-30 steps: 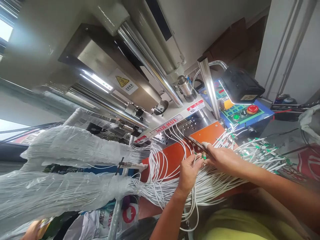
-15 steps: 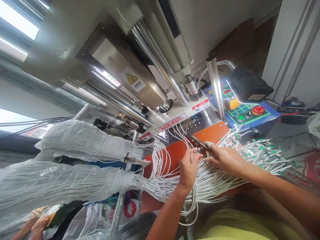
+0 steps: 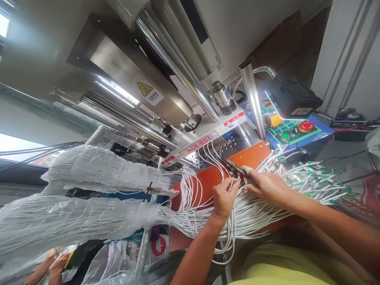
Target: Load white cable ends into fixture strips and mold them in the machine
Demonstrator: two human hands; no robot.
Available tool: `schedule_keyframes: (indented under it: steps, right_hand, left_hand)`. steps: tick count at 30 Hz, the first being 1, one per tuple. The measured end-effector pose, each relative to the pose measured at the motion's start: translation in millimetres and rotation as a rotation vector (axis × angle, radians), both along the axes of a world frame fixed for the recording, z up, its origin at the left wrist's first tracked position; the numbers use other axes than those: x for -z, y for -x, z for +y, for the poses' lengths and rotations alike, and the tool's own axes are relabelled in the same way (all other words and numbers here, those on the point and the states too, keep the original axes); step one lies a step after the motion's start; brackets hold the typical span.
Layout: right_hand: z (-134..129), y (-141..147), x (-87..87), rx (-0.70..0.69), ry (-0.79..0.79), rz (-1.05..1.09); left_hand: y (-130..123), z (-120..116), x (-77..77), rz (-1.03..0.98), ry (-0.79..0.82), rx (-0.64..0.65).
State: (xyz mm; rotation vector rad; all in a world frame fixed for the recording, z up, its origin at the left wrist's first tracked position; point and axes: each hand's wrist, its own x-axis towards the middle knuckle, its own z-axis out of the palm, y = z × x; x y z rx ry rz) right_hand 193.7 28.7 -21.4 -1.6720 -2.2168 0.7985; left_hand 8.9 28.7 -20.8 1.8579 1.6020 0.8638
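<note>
My left hand [image 3: 224, 202] pinches a thin white wire [image 3: 233, 184] near its small green-marked terminal. My right hand [image 3: 267, 188] grips the end of a narrow metal strip [image 3: 237, 168] from both sides, its capped thumb on the far side. The strip lies across an orange plate [image 3: 249, 156] on the machine. Beneath both hands spreads a dense bundle of white wires [image 3: 252, 211], with many green-marked ends fanning out to the right [image 3: 314, 174]. The hands partly hide the strip's near edge.
Plastic-wrapped wire bundles [image 3: 89, 170] extend left. Above stand steel rods and a heat-warning housing [image 3: 148, 95]. A control panel with a red stop button [image 3: 305, 126] sits upper right. Another person's hand [image 3: 56, 267] shows at lower left, beside a printed plastic bag [image 3: 139, 257].
My left fingers have curled closer around the wire near the strip. My right hand stays on the strip. The whole view has swung slightly, and the other person's hand has shifted a little.
</note>
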Motion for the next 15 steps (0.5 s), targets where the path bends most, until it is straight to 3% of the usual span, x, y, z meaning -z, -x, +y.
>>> schedule_keyframes:
  steps: [15]
  right_hand:
    - [2.5, -1.6, 5.0, -0.003, 0.035, 0.058]
  left_hand:
    - [-4.9, 3.5, 2.0, 0.042, -0.048, 0.003]
